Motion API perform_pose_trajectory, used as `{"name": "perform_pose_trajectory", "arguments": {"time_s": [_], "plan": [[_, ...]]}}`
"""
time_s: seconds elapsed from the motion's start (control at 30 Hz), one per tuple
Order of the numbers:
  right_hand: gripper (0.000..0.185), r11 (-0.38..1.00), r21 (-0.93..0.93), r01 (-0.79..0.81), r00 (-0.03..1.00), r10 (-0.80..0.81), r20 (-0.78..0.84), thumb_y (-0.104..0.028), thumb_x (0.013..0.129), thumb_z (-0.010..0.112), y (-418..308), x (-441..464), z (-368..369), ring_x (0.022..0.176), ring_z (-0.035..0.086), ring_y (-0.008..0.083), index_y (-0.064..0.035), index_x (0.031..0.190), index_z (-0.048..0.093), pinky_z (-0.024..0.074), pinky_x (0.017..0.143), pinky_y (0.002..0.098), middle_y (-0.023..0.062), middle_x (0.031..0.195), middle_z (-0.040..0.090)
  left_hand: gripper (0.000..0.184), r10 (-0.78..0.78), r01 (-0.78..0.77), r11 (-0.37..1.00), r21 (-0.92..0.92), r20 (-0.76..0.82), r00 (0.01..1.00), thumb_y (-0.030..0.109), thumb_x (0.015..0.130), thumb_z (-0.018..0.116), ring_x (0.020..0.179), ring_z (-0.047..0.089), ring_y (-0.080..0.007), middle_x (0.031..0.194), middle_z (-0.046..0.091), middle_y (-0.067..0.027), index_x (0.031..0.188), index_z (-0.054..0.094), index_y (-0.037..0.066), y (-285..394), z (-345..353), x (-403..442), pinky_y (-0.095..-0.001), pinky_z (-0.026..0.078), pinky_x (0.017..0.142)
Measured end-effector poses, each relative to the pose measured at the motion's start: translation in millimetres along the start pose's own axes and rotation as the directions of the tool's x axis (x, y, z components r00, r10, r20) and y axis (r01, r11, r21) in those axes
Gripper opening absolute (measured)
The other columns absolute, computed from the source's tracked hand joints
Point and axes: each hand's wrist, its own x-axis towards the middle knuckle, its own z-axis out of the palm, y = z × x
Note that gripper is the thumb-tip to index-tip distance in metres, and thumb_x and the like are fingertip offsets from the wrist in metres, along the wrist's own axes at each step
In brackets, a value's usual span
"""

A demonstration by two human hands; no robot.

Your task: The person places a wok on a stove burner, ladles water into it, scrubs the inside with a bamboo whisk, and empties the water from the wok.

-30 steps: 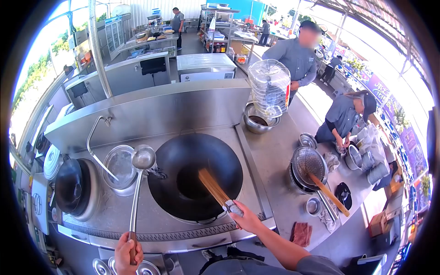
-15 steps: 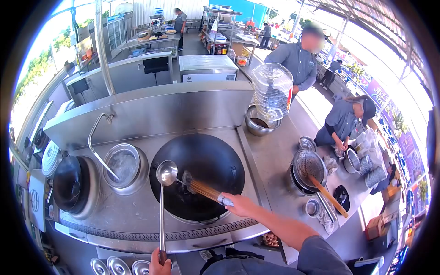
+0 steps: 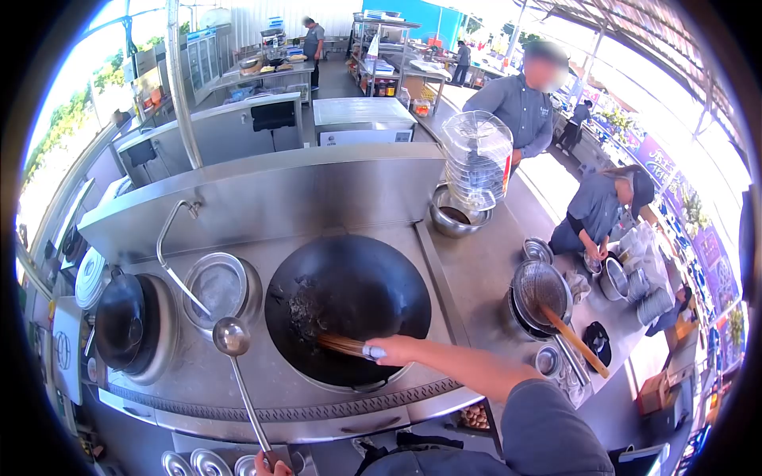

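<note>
My right hand (image 3: 397, 350) is closed around the pale-wrapped handle of a bamboo wok brush (image 3: 340, 343). The bristles reach into the large black wok (image 3: 365, 278), against its lower left inside, where some water (image 3: 305, 309) splashes. At the bottom edge, my left hand (image 3: 272, 466), partly cut off, grips the dark handle end of a long metal ladle (image 3: 232, 339). The ladle's bowl hangs left of the wok, just below a round metal pot (image 3: 218, 287) of water.
A bent tap (image 3: 168, 238) arches over the pot. A second black wok (image 3: 123, 321) sits at far left. To the right are a strainer (image 3: 542, 287) with a wooden handle, a metal bowl (image 3: 460, 214) and a clear plastic container (image 3: 476, 163). Two co-workers stand beyond that counter.
The ladle has swung left, from over the wok to beside the water pot. My right hand has moved the brush lower and left, and water now splashes in the wok.
</note>
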Motion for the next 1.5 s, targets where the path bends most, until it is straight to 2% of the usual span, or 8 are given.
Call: {"name": "perform_pose_trajectory", "arguments": {"time_s": [0.3, 0.5, 0.63, 0.9, 1.03, 1.2, 1.27, 1.5], "plan": [[0.050, 0.999, 0.042, -0.002, 0.897, 0.020, -0.441, -0.024, 0.085, 0.068, 41, 87, -15, 0.084, 0.070, 0.0344, -0.0208, 0.132, 0.051, 0.0559, 0.072, 0.0461, 0.0184, 0.096, 0.070, 0.029, -0.276, 0.319, 0.890, -0.325, 0.172, 0.946, 0.011, 0.092, 0.057, 0.045, 0.049, -0.0088, 0.063, 0.054, -0.0004, 0.121, 0.053, 0.009, -78, 18, 25, -0.0218, 0.036, 0.036], [0.065, 0.984, 0.177, -0.011, 0.996, -0.006, 0.093, -0.023, 0.088, 0.066, -13, 5, -9, 0.062, 0.068, 0.0283, -0.0178, 0.146, 0.039, 0.0562, 0.058, 0.0404, 0.0179, 0.087, 0.069, 0.034, -0.363, 0.420, 0.860, -0.290, 0.233, 0.902, 0.013, 0.093, 0.057, 0.042, 0.038, -0.0054, 0.062, 0.046, 0.0034, 0.125, 0.047, 0.011, -99, 43, 36, -0.0211, 0.029, 0.034], [0.054, 0.920, -0.385, -0.080, 0.997, 0.083, -0.008, -0.023, 0.083, 0.068, 42, -5, -54, 0.102, 0.066, 0.0364, -0.0199, 0.134, 0.052, 0.0530, 0.083, 0.0472, 0.0145, 0.106, 0.069, 0.018, -0.146, 0.253, 0.908, -0.334, 0.314, 0.938, 0.013, 0.094, 0.054, 0.041, 0.039, -0.0063, 0.059, 0.047, 0.0021, 0.111, 0.051, 0.010, -150, 55, 55, -0.0225, 0.028, 0.033], [0.064, 0.971, 0.230, -0.064, 0.981, 0.103, -0.165, -0.024, 0.088, 0.064, -14, 66, -8, 0.065, 0.069, 0.0292, -0.0188, 0.147, 0.039, 0.0562, 0.061, 0.0402, 0.0189, 0.092, 0.069, 0.013, -0.050, 0.043, 0.999, 0.032, 0.233, 0.971, 0.010, 0.093, 0.052, 0.040, 0.047, -0.0145, 0.064, 0.055, -0.0071, 0.102, 0.058, 0.002, -264, 73, 113, -0.0288, 0.034, 0.032], [0.067, 0.987, 0.159, -0.013, 0.999, 0.005, 0.049, -0.026, 0.090, 0.063, -1, 22, -12, 0.065, 0.068, 0.0282, -0.0146, 0.149, 0.035, 0.0562, 0.064, 0.0400, 0.0206, 0.095, 0.068, 0.042, 0.178, -0.278, 0.718, 0.639, 0.218, 0.960, 0.021, 0.090, 0.054, 0.084, 0.064, -0.0406, 0.106, 0.065, -0.0265, 0.126, 0.057, -0.001, -161, 73, 80, -0.0466, 0.054, 0.076], [0.067, 0.992, 0.123, -0.006, 0.977, 0.032, -0.210, -0.034, 0.090, 0.064, 13, -42, -4, 0.095, 0.066, 0.0352, -0.0139, 0.149, 0.037, 0.0499, 0.090, 0.0443, 0.0229, 0.110, 0.066, 0.049, -0.002, -0.168, 0.806, 0.567, 0.287, 0.958, 0.033, 0.088, 0.056, 0.116, 0.056, -0.0443, 0.127, 0.058, -0.0285, 0.130, 0.059, 0.008, -49, 95, 65, -0.0479, 0.046, 0.098], [0.067, 0.979, 0.200, 0.044, 0.940, 0.028, -0.340, -0.033, 0.091, 0.064, 13, -66, 2, 0.088, 0.067, 0.0318, -0.0132, 0.149, 0.036, 0.0513, 0.084, 0.0421, 0.0209, 0.105, 0.067, 0.026, 0.610, -0.672, 0.702, 0.234, 0.288, 0.738, 0.009, 0.085, 0.060, 0.068, 0.063, -0.0302, 0.084, 0.062, -0.0183, 0.110, 0.058, 0.001, -20, 116, 61, -0.0387, 0.053, 0.061], [0.066, 0.780, 0.623, -0.047, 0.900, 0.304, -0.312, -0.031, 0.093, 0.064, -7, -143, 7, 0.070, 0.066, 0.0196, -0.0135, 0.150, 0.035, 0.0539, 0.068, 0.0346, 0.0113, 0.092, 0.066, 0.028, 0.724, -0.874, 0.463, 0.147, 0.505, 0.469, 0.010, 0.079, 0.068, 0.101, 0.059, -0.0351, 0.109, 0.061, -0.0170, 0.105, 0.066, 0.001, 71, 186, 41, -0.0427, 0.049, 0.089]]}}
